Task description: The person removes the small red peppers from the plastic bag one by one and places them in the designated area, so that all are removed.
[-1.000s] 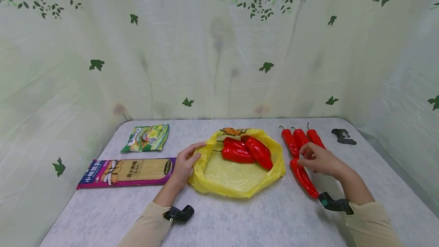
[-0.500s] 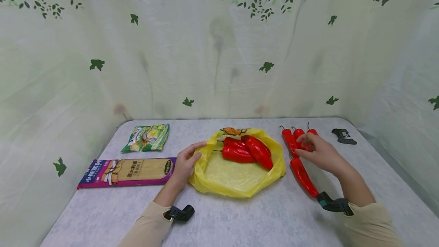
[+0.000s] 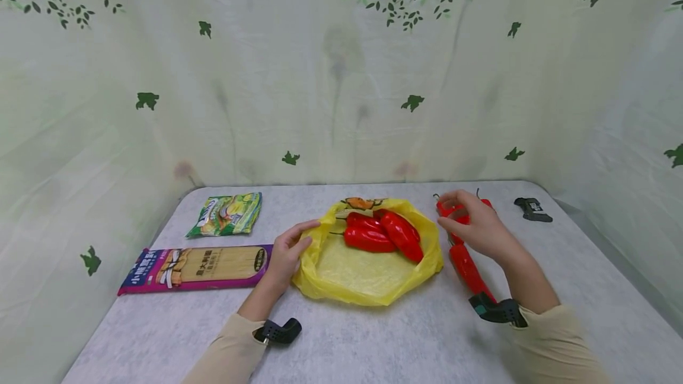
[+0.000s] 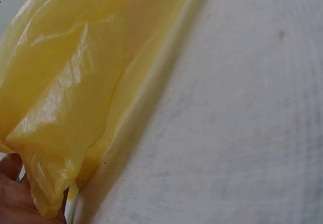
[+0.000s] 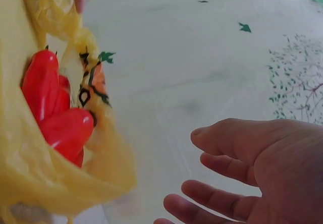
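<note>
A yellow plastic bag (image 3: 349, 290) lies with its mouth spread wide, and several glossy red chili peppers (image 3: 401, 236) rest inside it. My left hand (image 3: 287, 259) pinches the bag's left rim; the left wrist view has the yellow film (image 4: 55, 133) between thumb and fingers. To the right of the bag, my right hand (image 3: 484, 231) hovers above more red peppers (image 3: 468, 268), partly covering them. Its fingers are loosely bent and spread apart, and the right wrist view finds nothing between the thumb (image 5: 222, 135) and fingers.
Left of the bag lie a purple-edged pack of dry noodles (image 3: 213, 265) and a green snack packet (image 3: 228, 215) behind it. A small black item (image 3: 533, 210) sits near the table's back right. A leaf-printed curtain (image 3: 341, 105) encloses the table.
My right hand has moved left and slightly up over the peppers, toward the bag. The left hand and the bag stay in place.
</note>
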Demonstrator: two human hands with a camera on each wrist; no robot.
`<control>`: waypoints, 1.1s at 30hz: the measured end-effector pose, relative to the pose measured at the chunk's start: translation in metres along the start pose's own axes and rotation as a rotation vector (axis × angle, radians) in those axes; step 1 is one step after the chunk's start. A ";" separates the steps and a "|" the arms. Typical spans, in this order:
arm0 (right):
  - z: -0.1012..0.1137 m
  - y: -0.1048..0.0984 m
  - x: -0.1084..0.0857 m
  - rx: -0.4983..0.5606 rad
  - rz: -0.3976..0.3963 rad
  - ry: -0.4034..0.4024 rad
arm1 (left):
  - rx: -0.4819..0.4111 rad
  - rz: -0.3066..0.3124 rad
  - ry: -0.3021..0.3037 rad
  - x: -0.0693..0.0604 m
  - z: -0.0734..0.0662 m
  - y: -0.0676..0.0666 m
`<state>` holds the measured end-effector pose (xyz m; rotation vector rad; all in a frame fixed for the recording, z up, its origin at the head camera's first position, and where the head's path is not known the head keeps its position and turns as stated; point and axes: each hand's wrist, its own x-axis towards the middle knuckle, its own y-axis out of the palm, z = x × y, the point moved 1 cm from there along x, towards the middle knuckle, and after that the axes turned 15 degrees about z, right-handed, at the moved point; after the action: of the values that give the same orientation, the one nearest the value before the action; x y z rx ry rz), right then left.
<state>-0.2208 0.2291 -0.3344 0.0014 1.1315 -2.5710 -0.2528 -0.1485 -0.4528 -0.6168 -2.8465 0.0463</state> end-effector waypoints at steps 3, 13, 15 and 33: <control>0.007 0.003 0.003 0.015 0.007 -0.024 | 0.007 0.006 -0.002 0.001 0.001 -0.001; 0.024 0.024 0.022 0.055 0.061 -0.096 | -0.003 0.007 -0.023 -0.001 0.000 0.000; 0.027 0.028 0.026 0.061 0.080 -0.104 | -0.006 0.006 -0.022 -0.001 0.000 0.000; 0.017 0.059 0.055 0.136 0.031 -0.072 | 0.015 0.002 -0.003 -0.001 0.001 -0.001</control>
<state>-0.2533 0.1635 -0.3725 -0.0409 0.9218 -2.5933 -0.2526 -0.1496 -0.4535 -0.6169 -2.8456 0.0687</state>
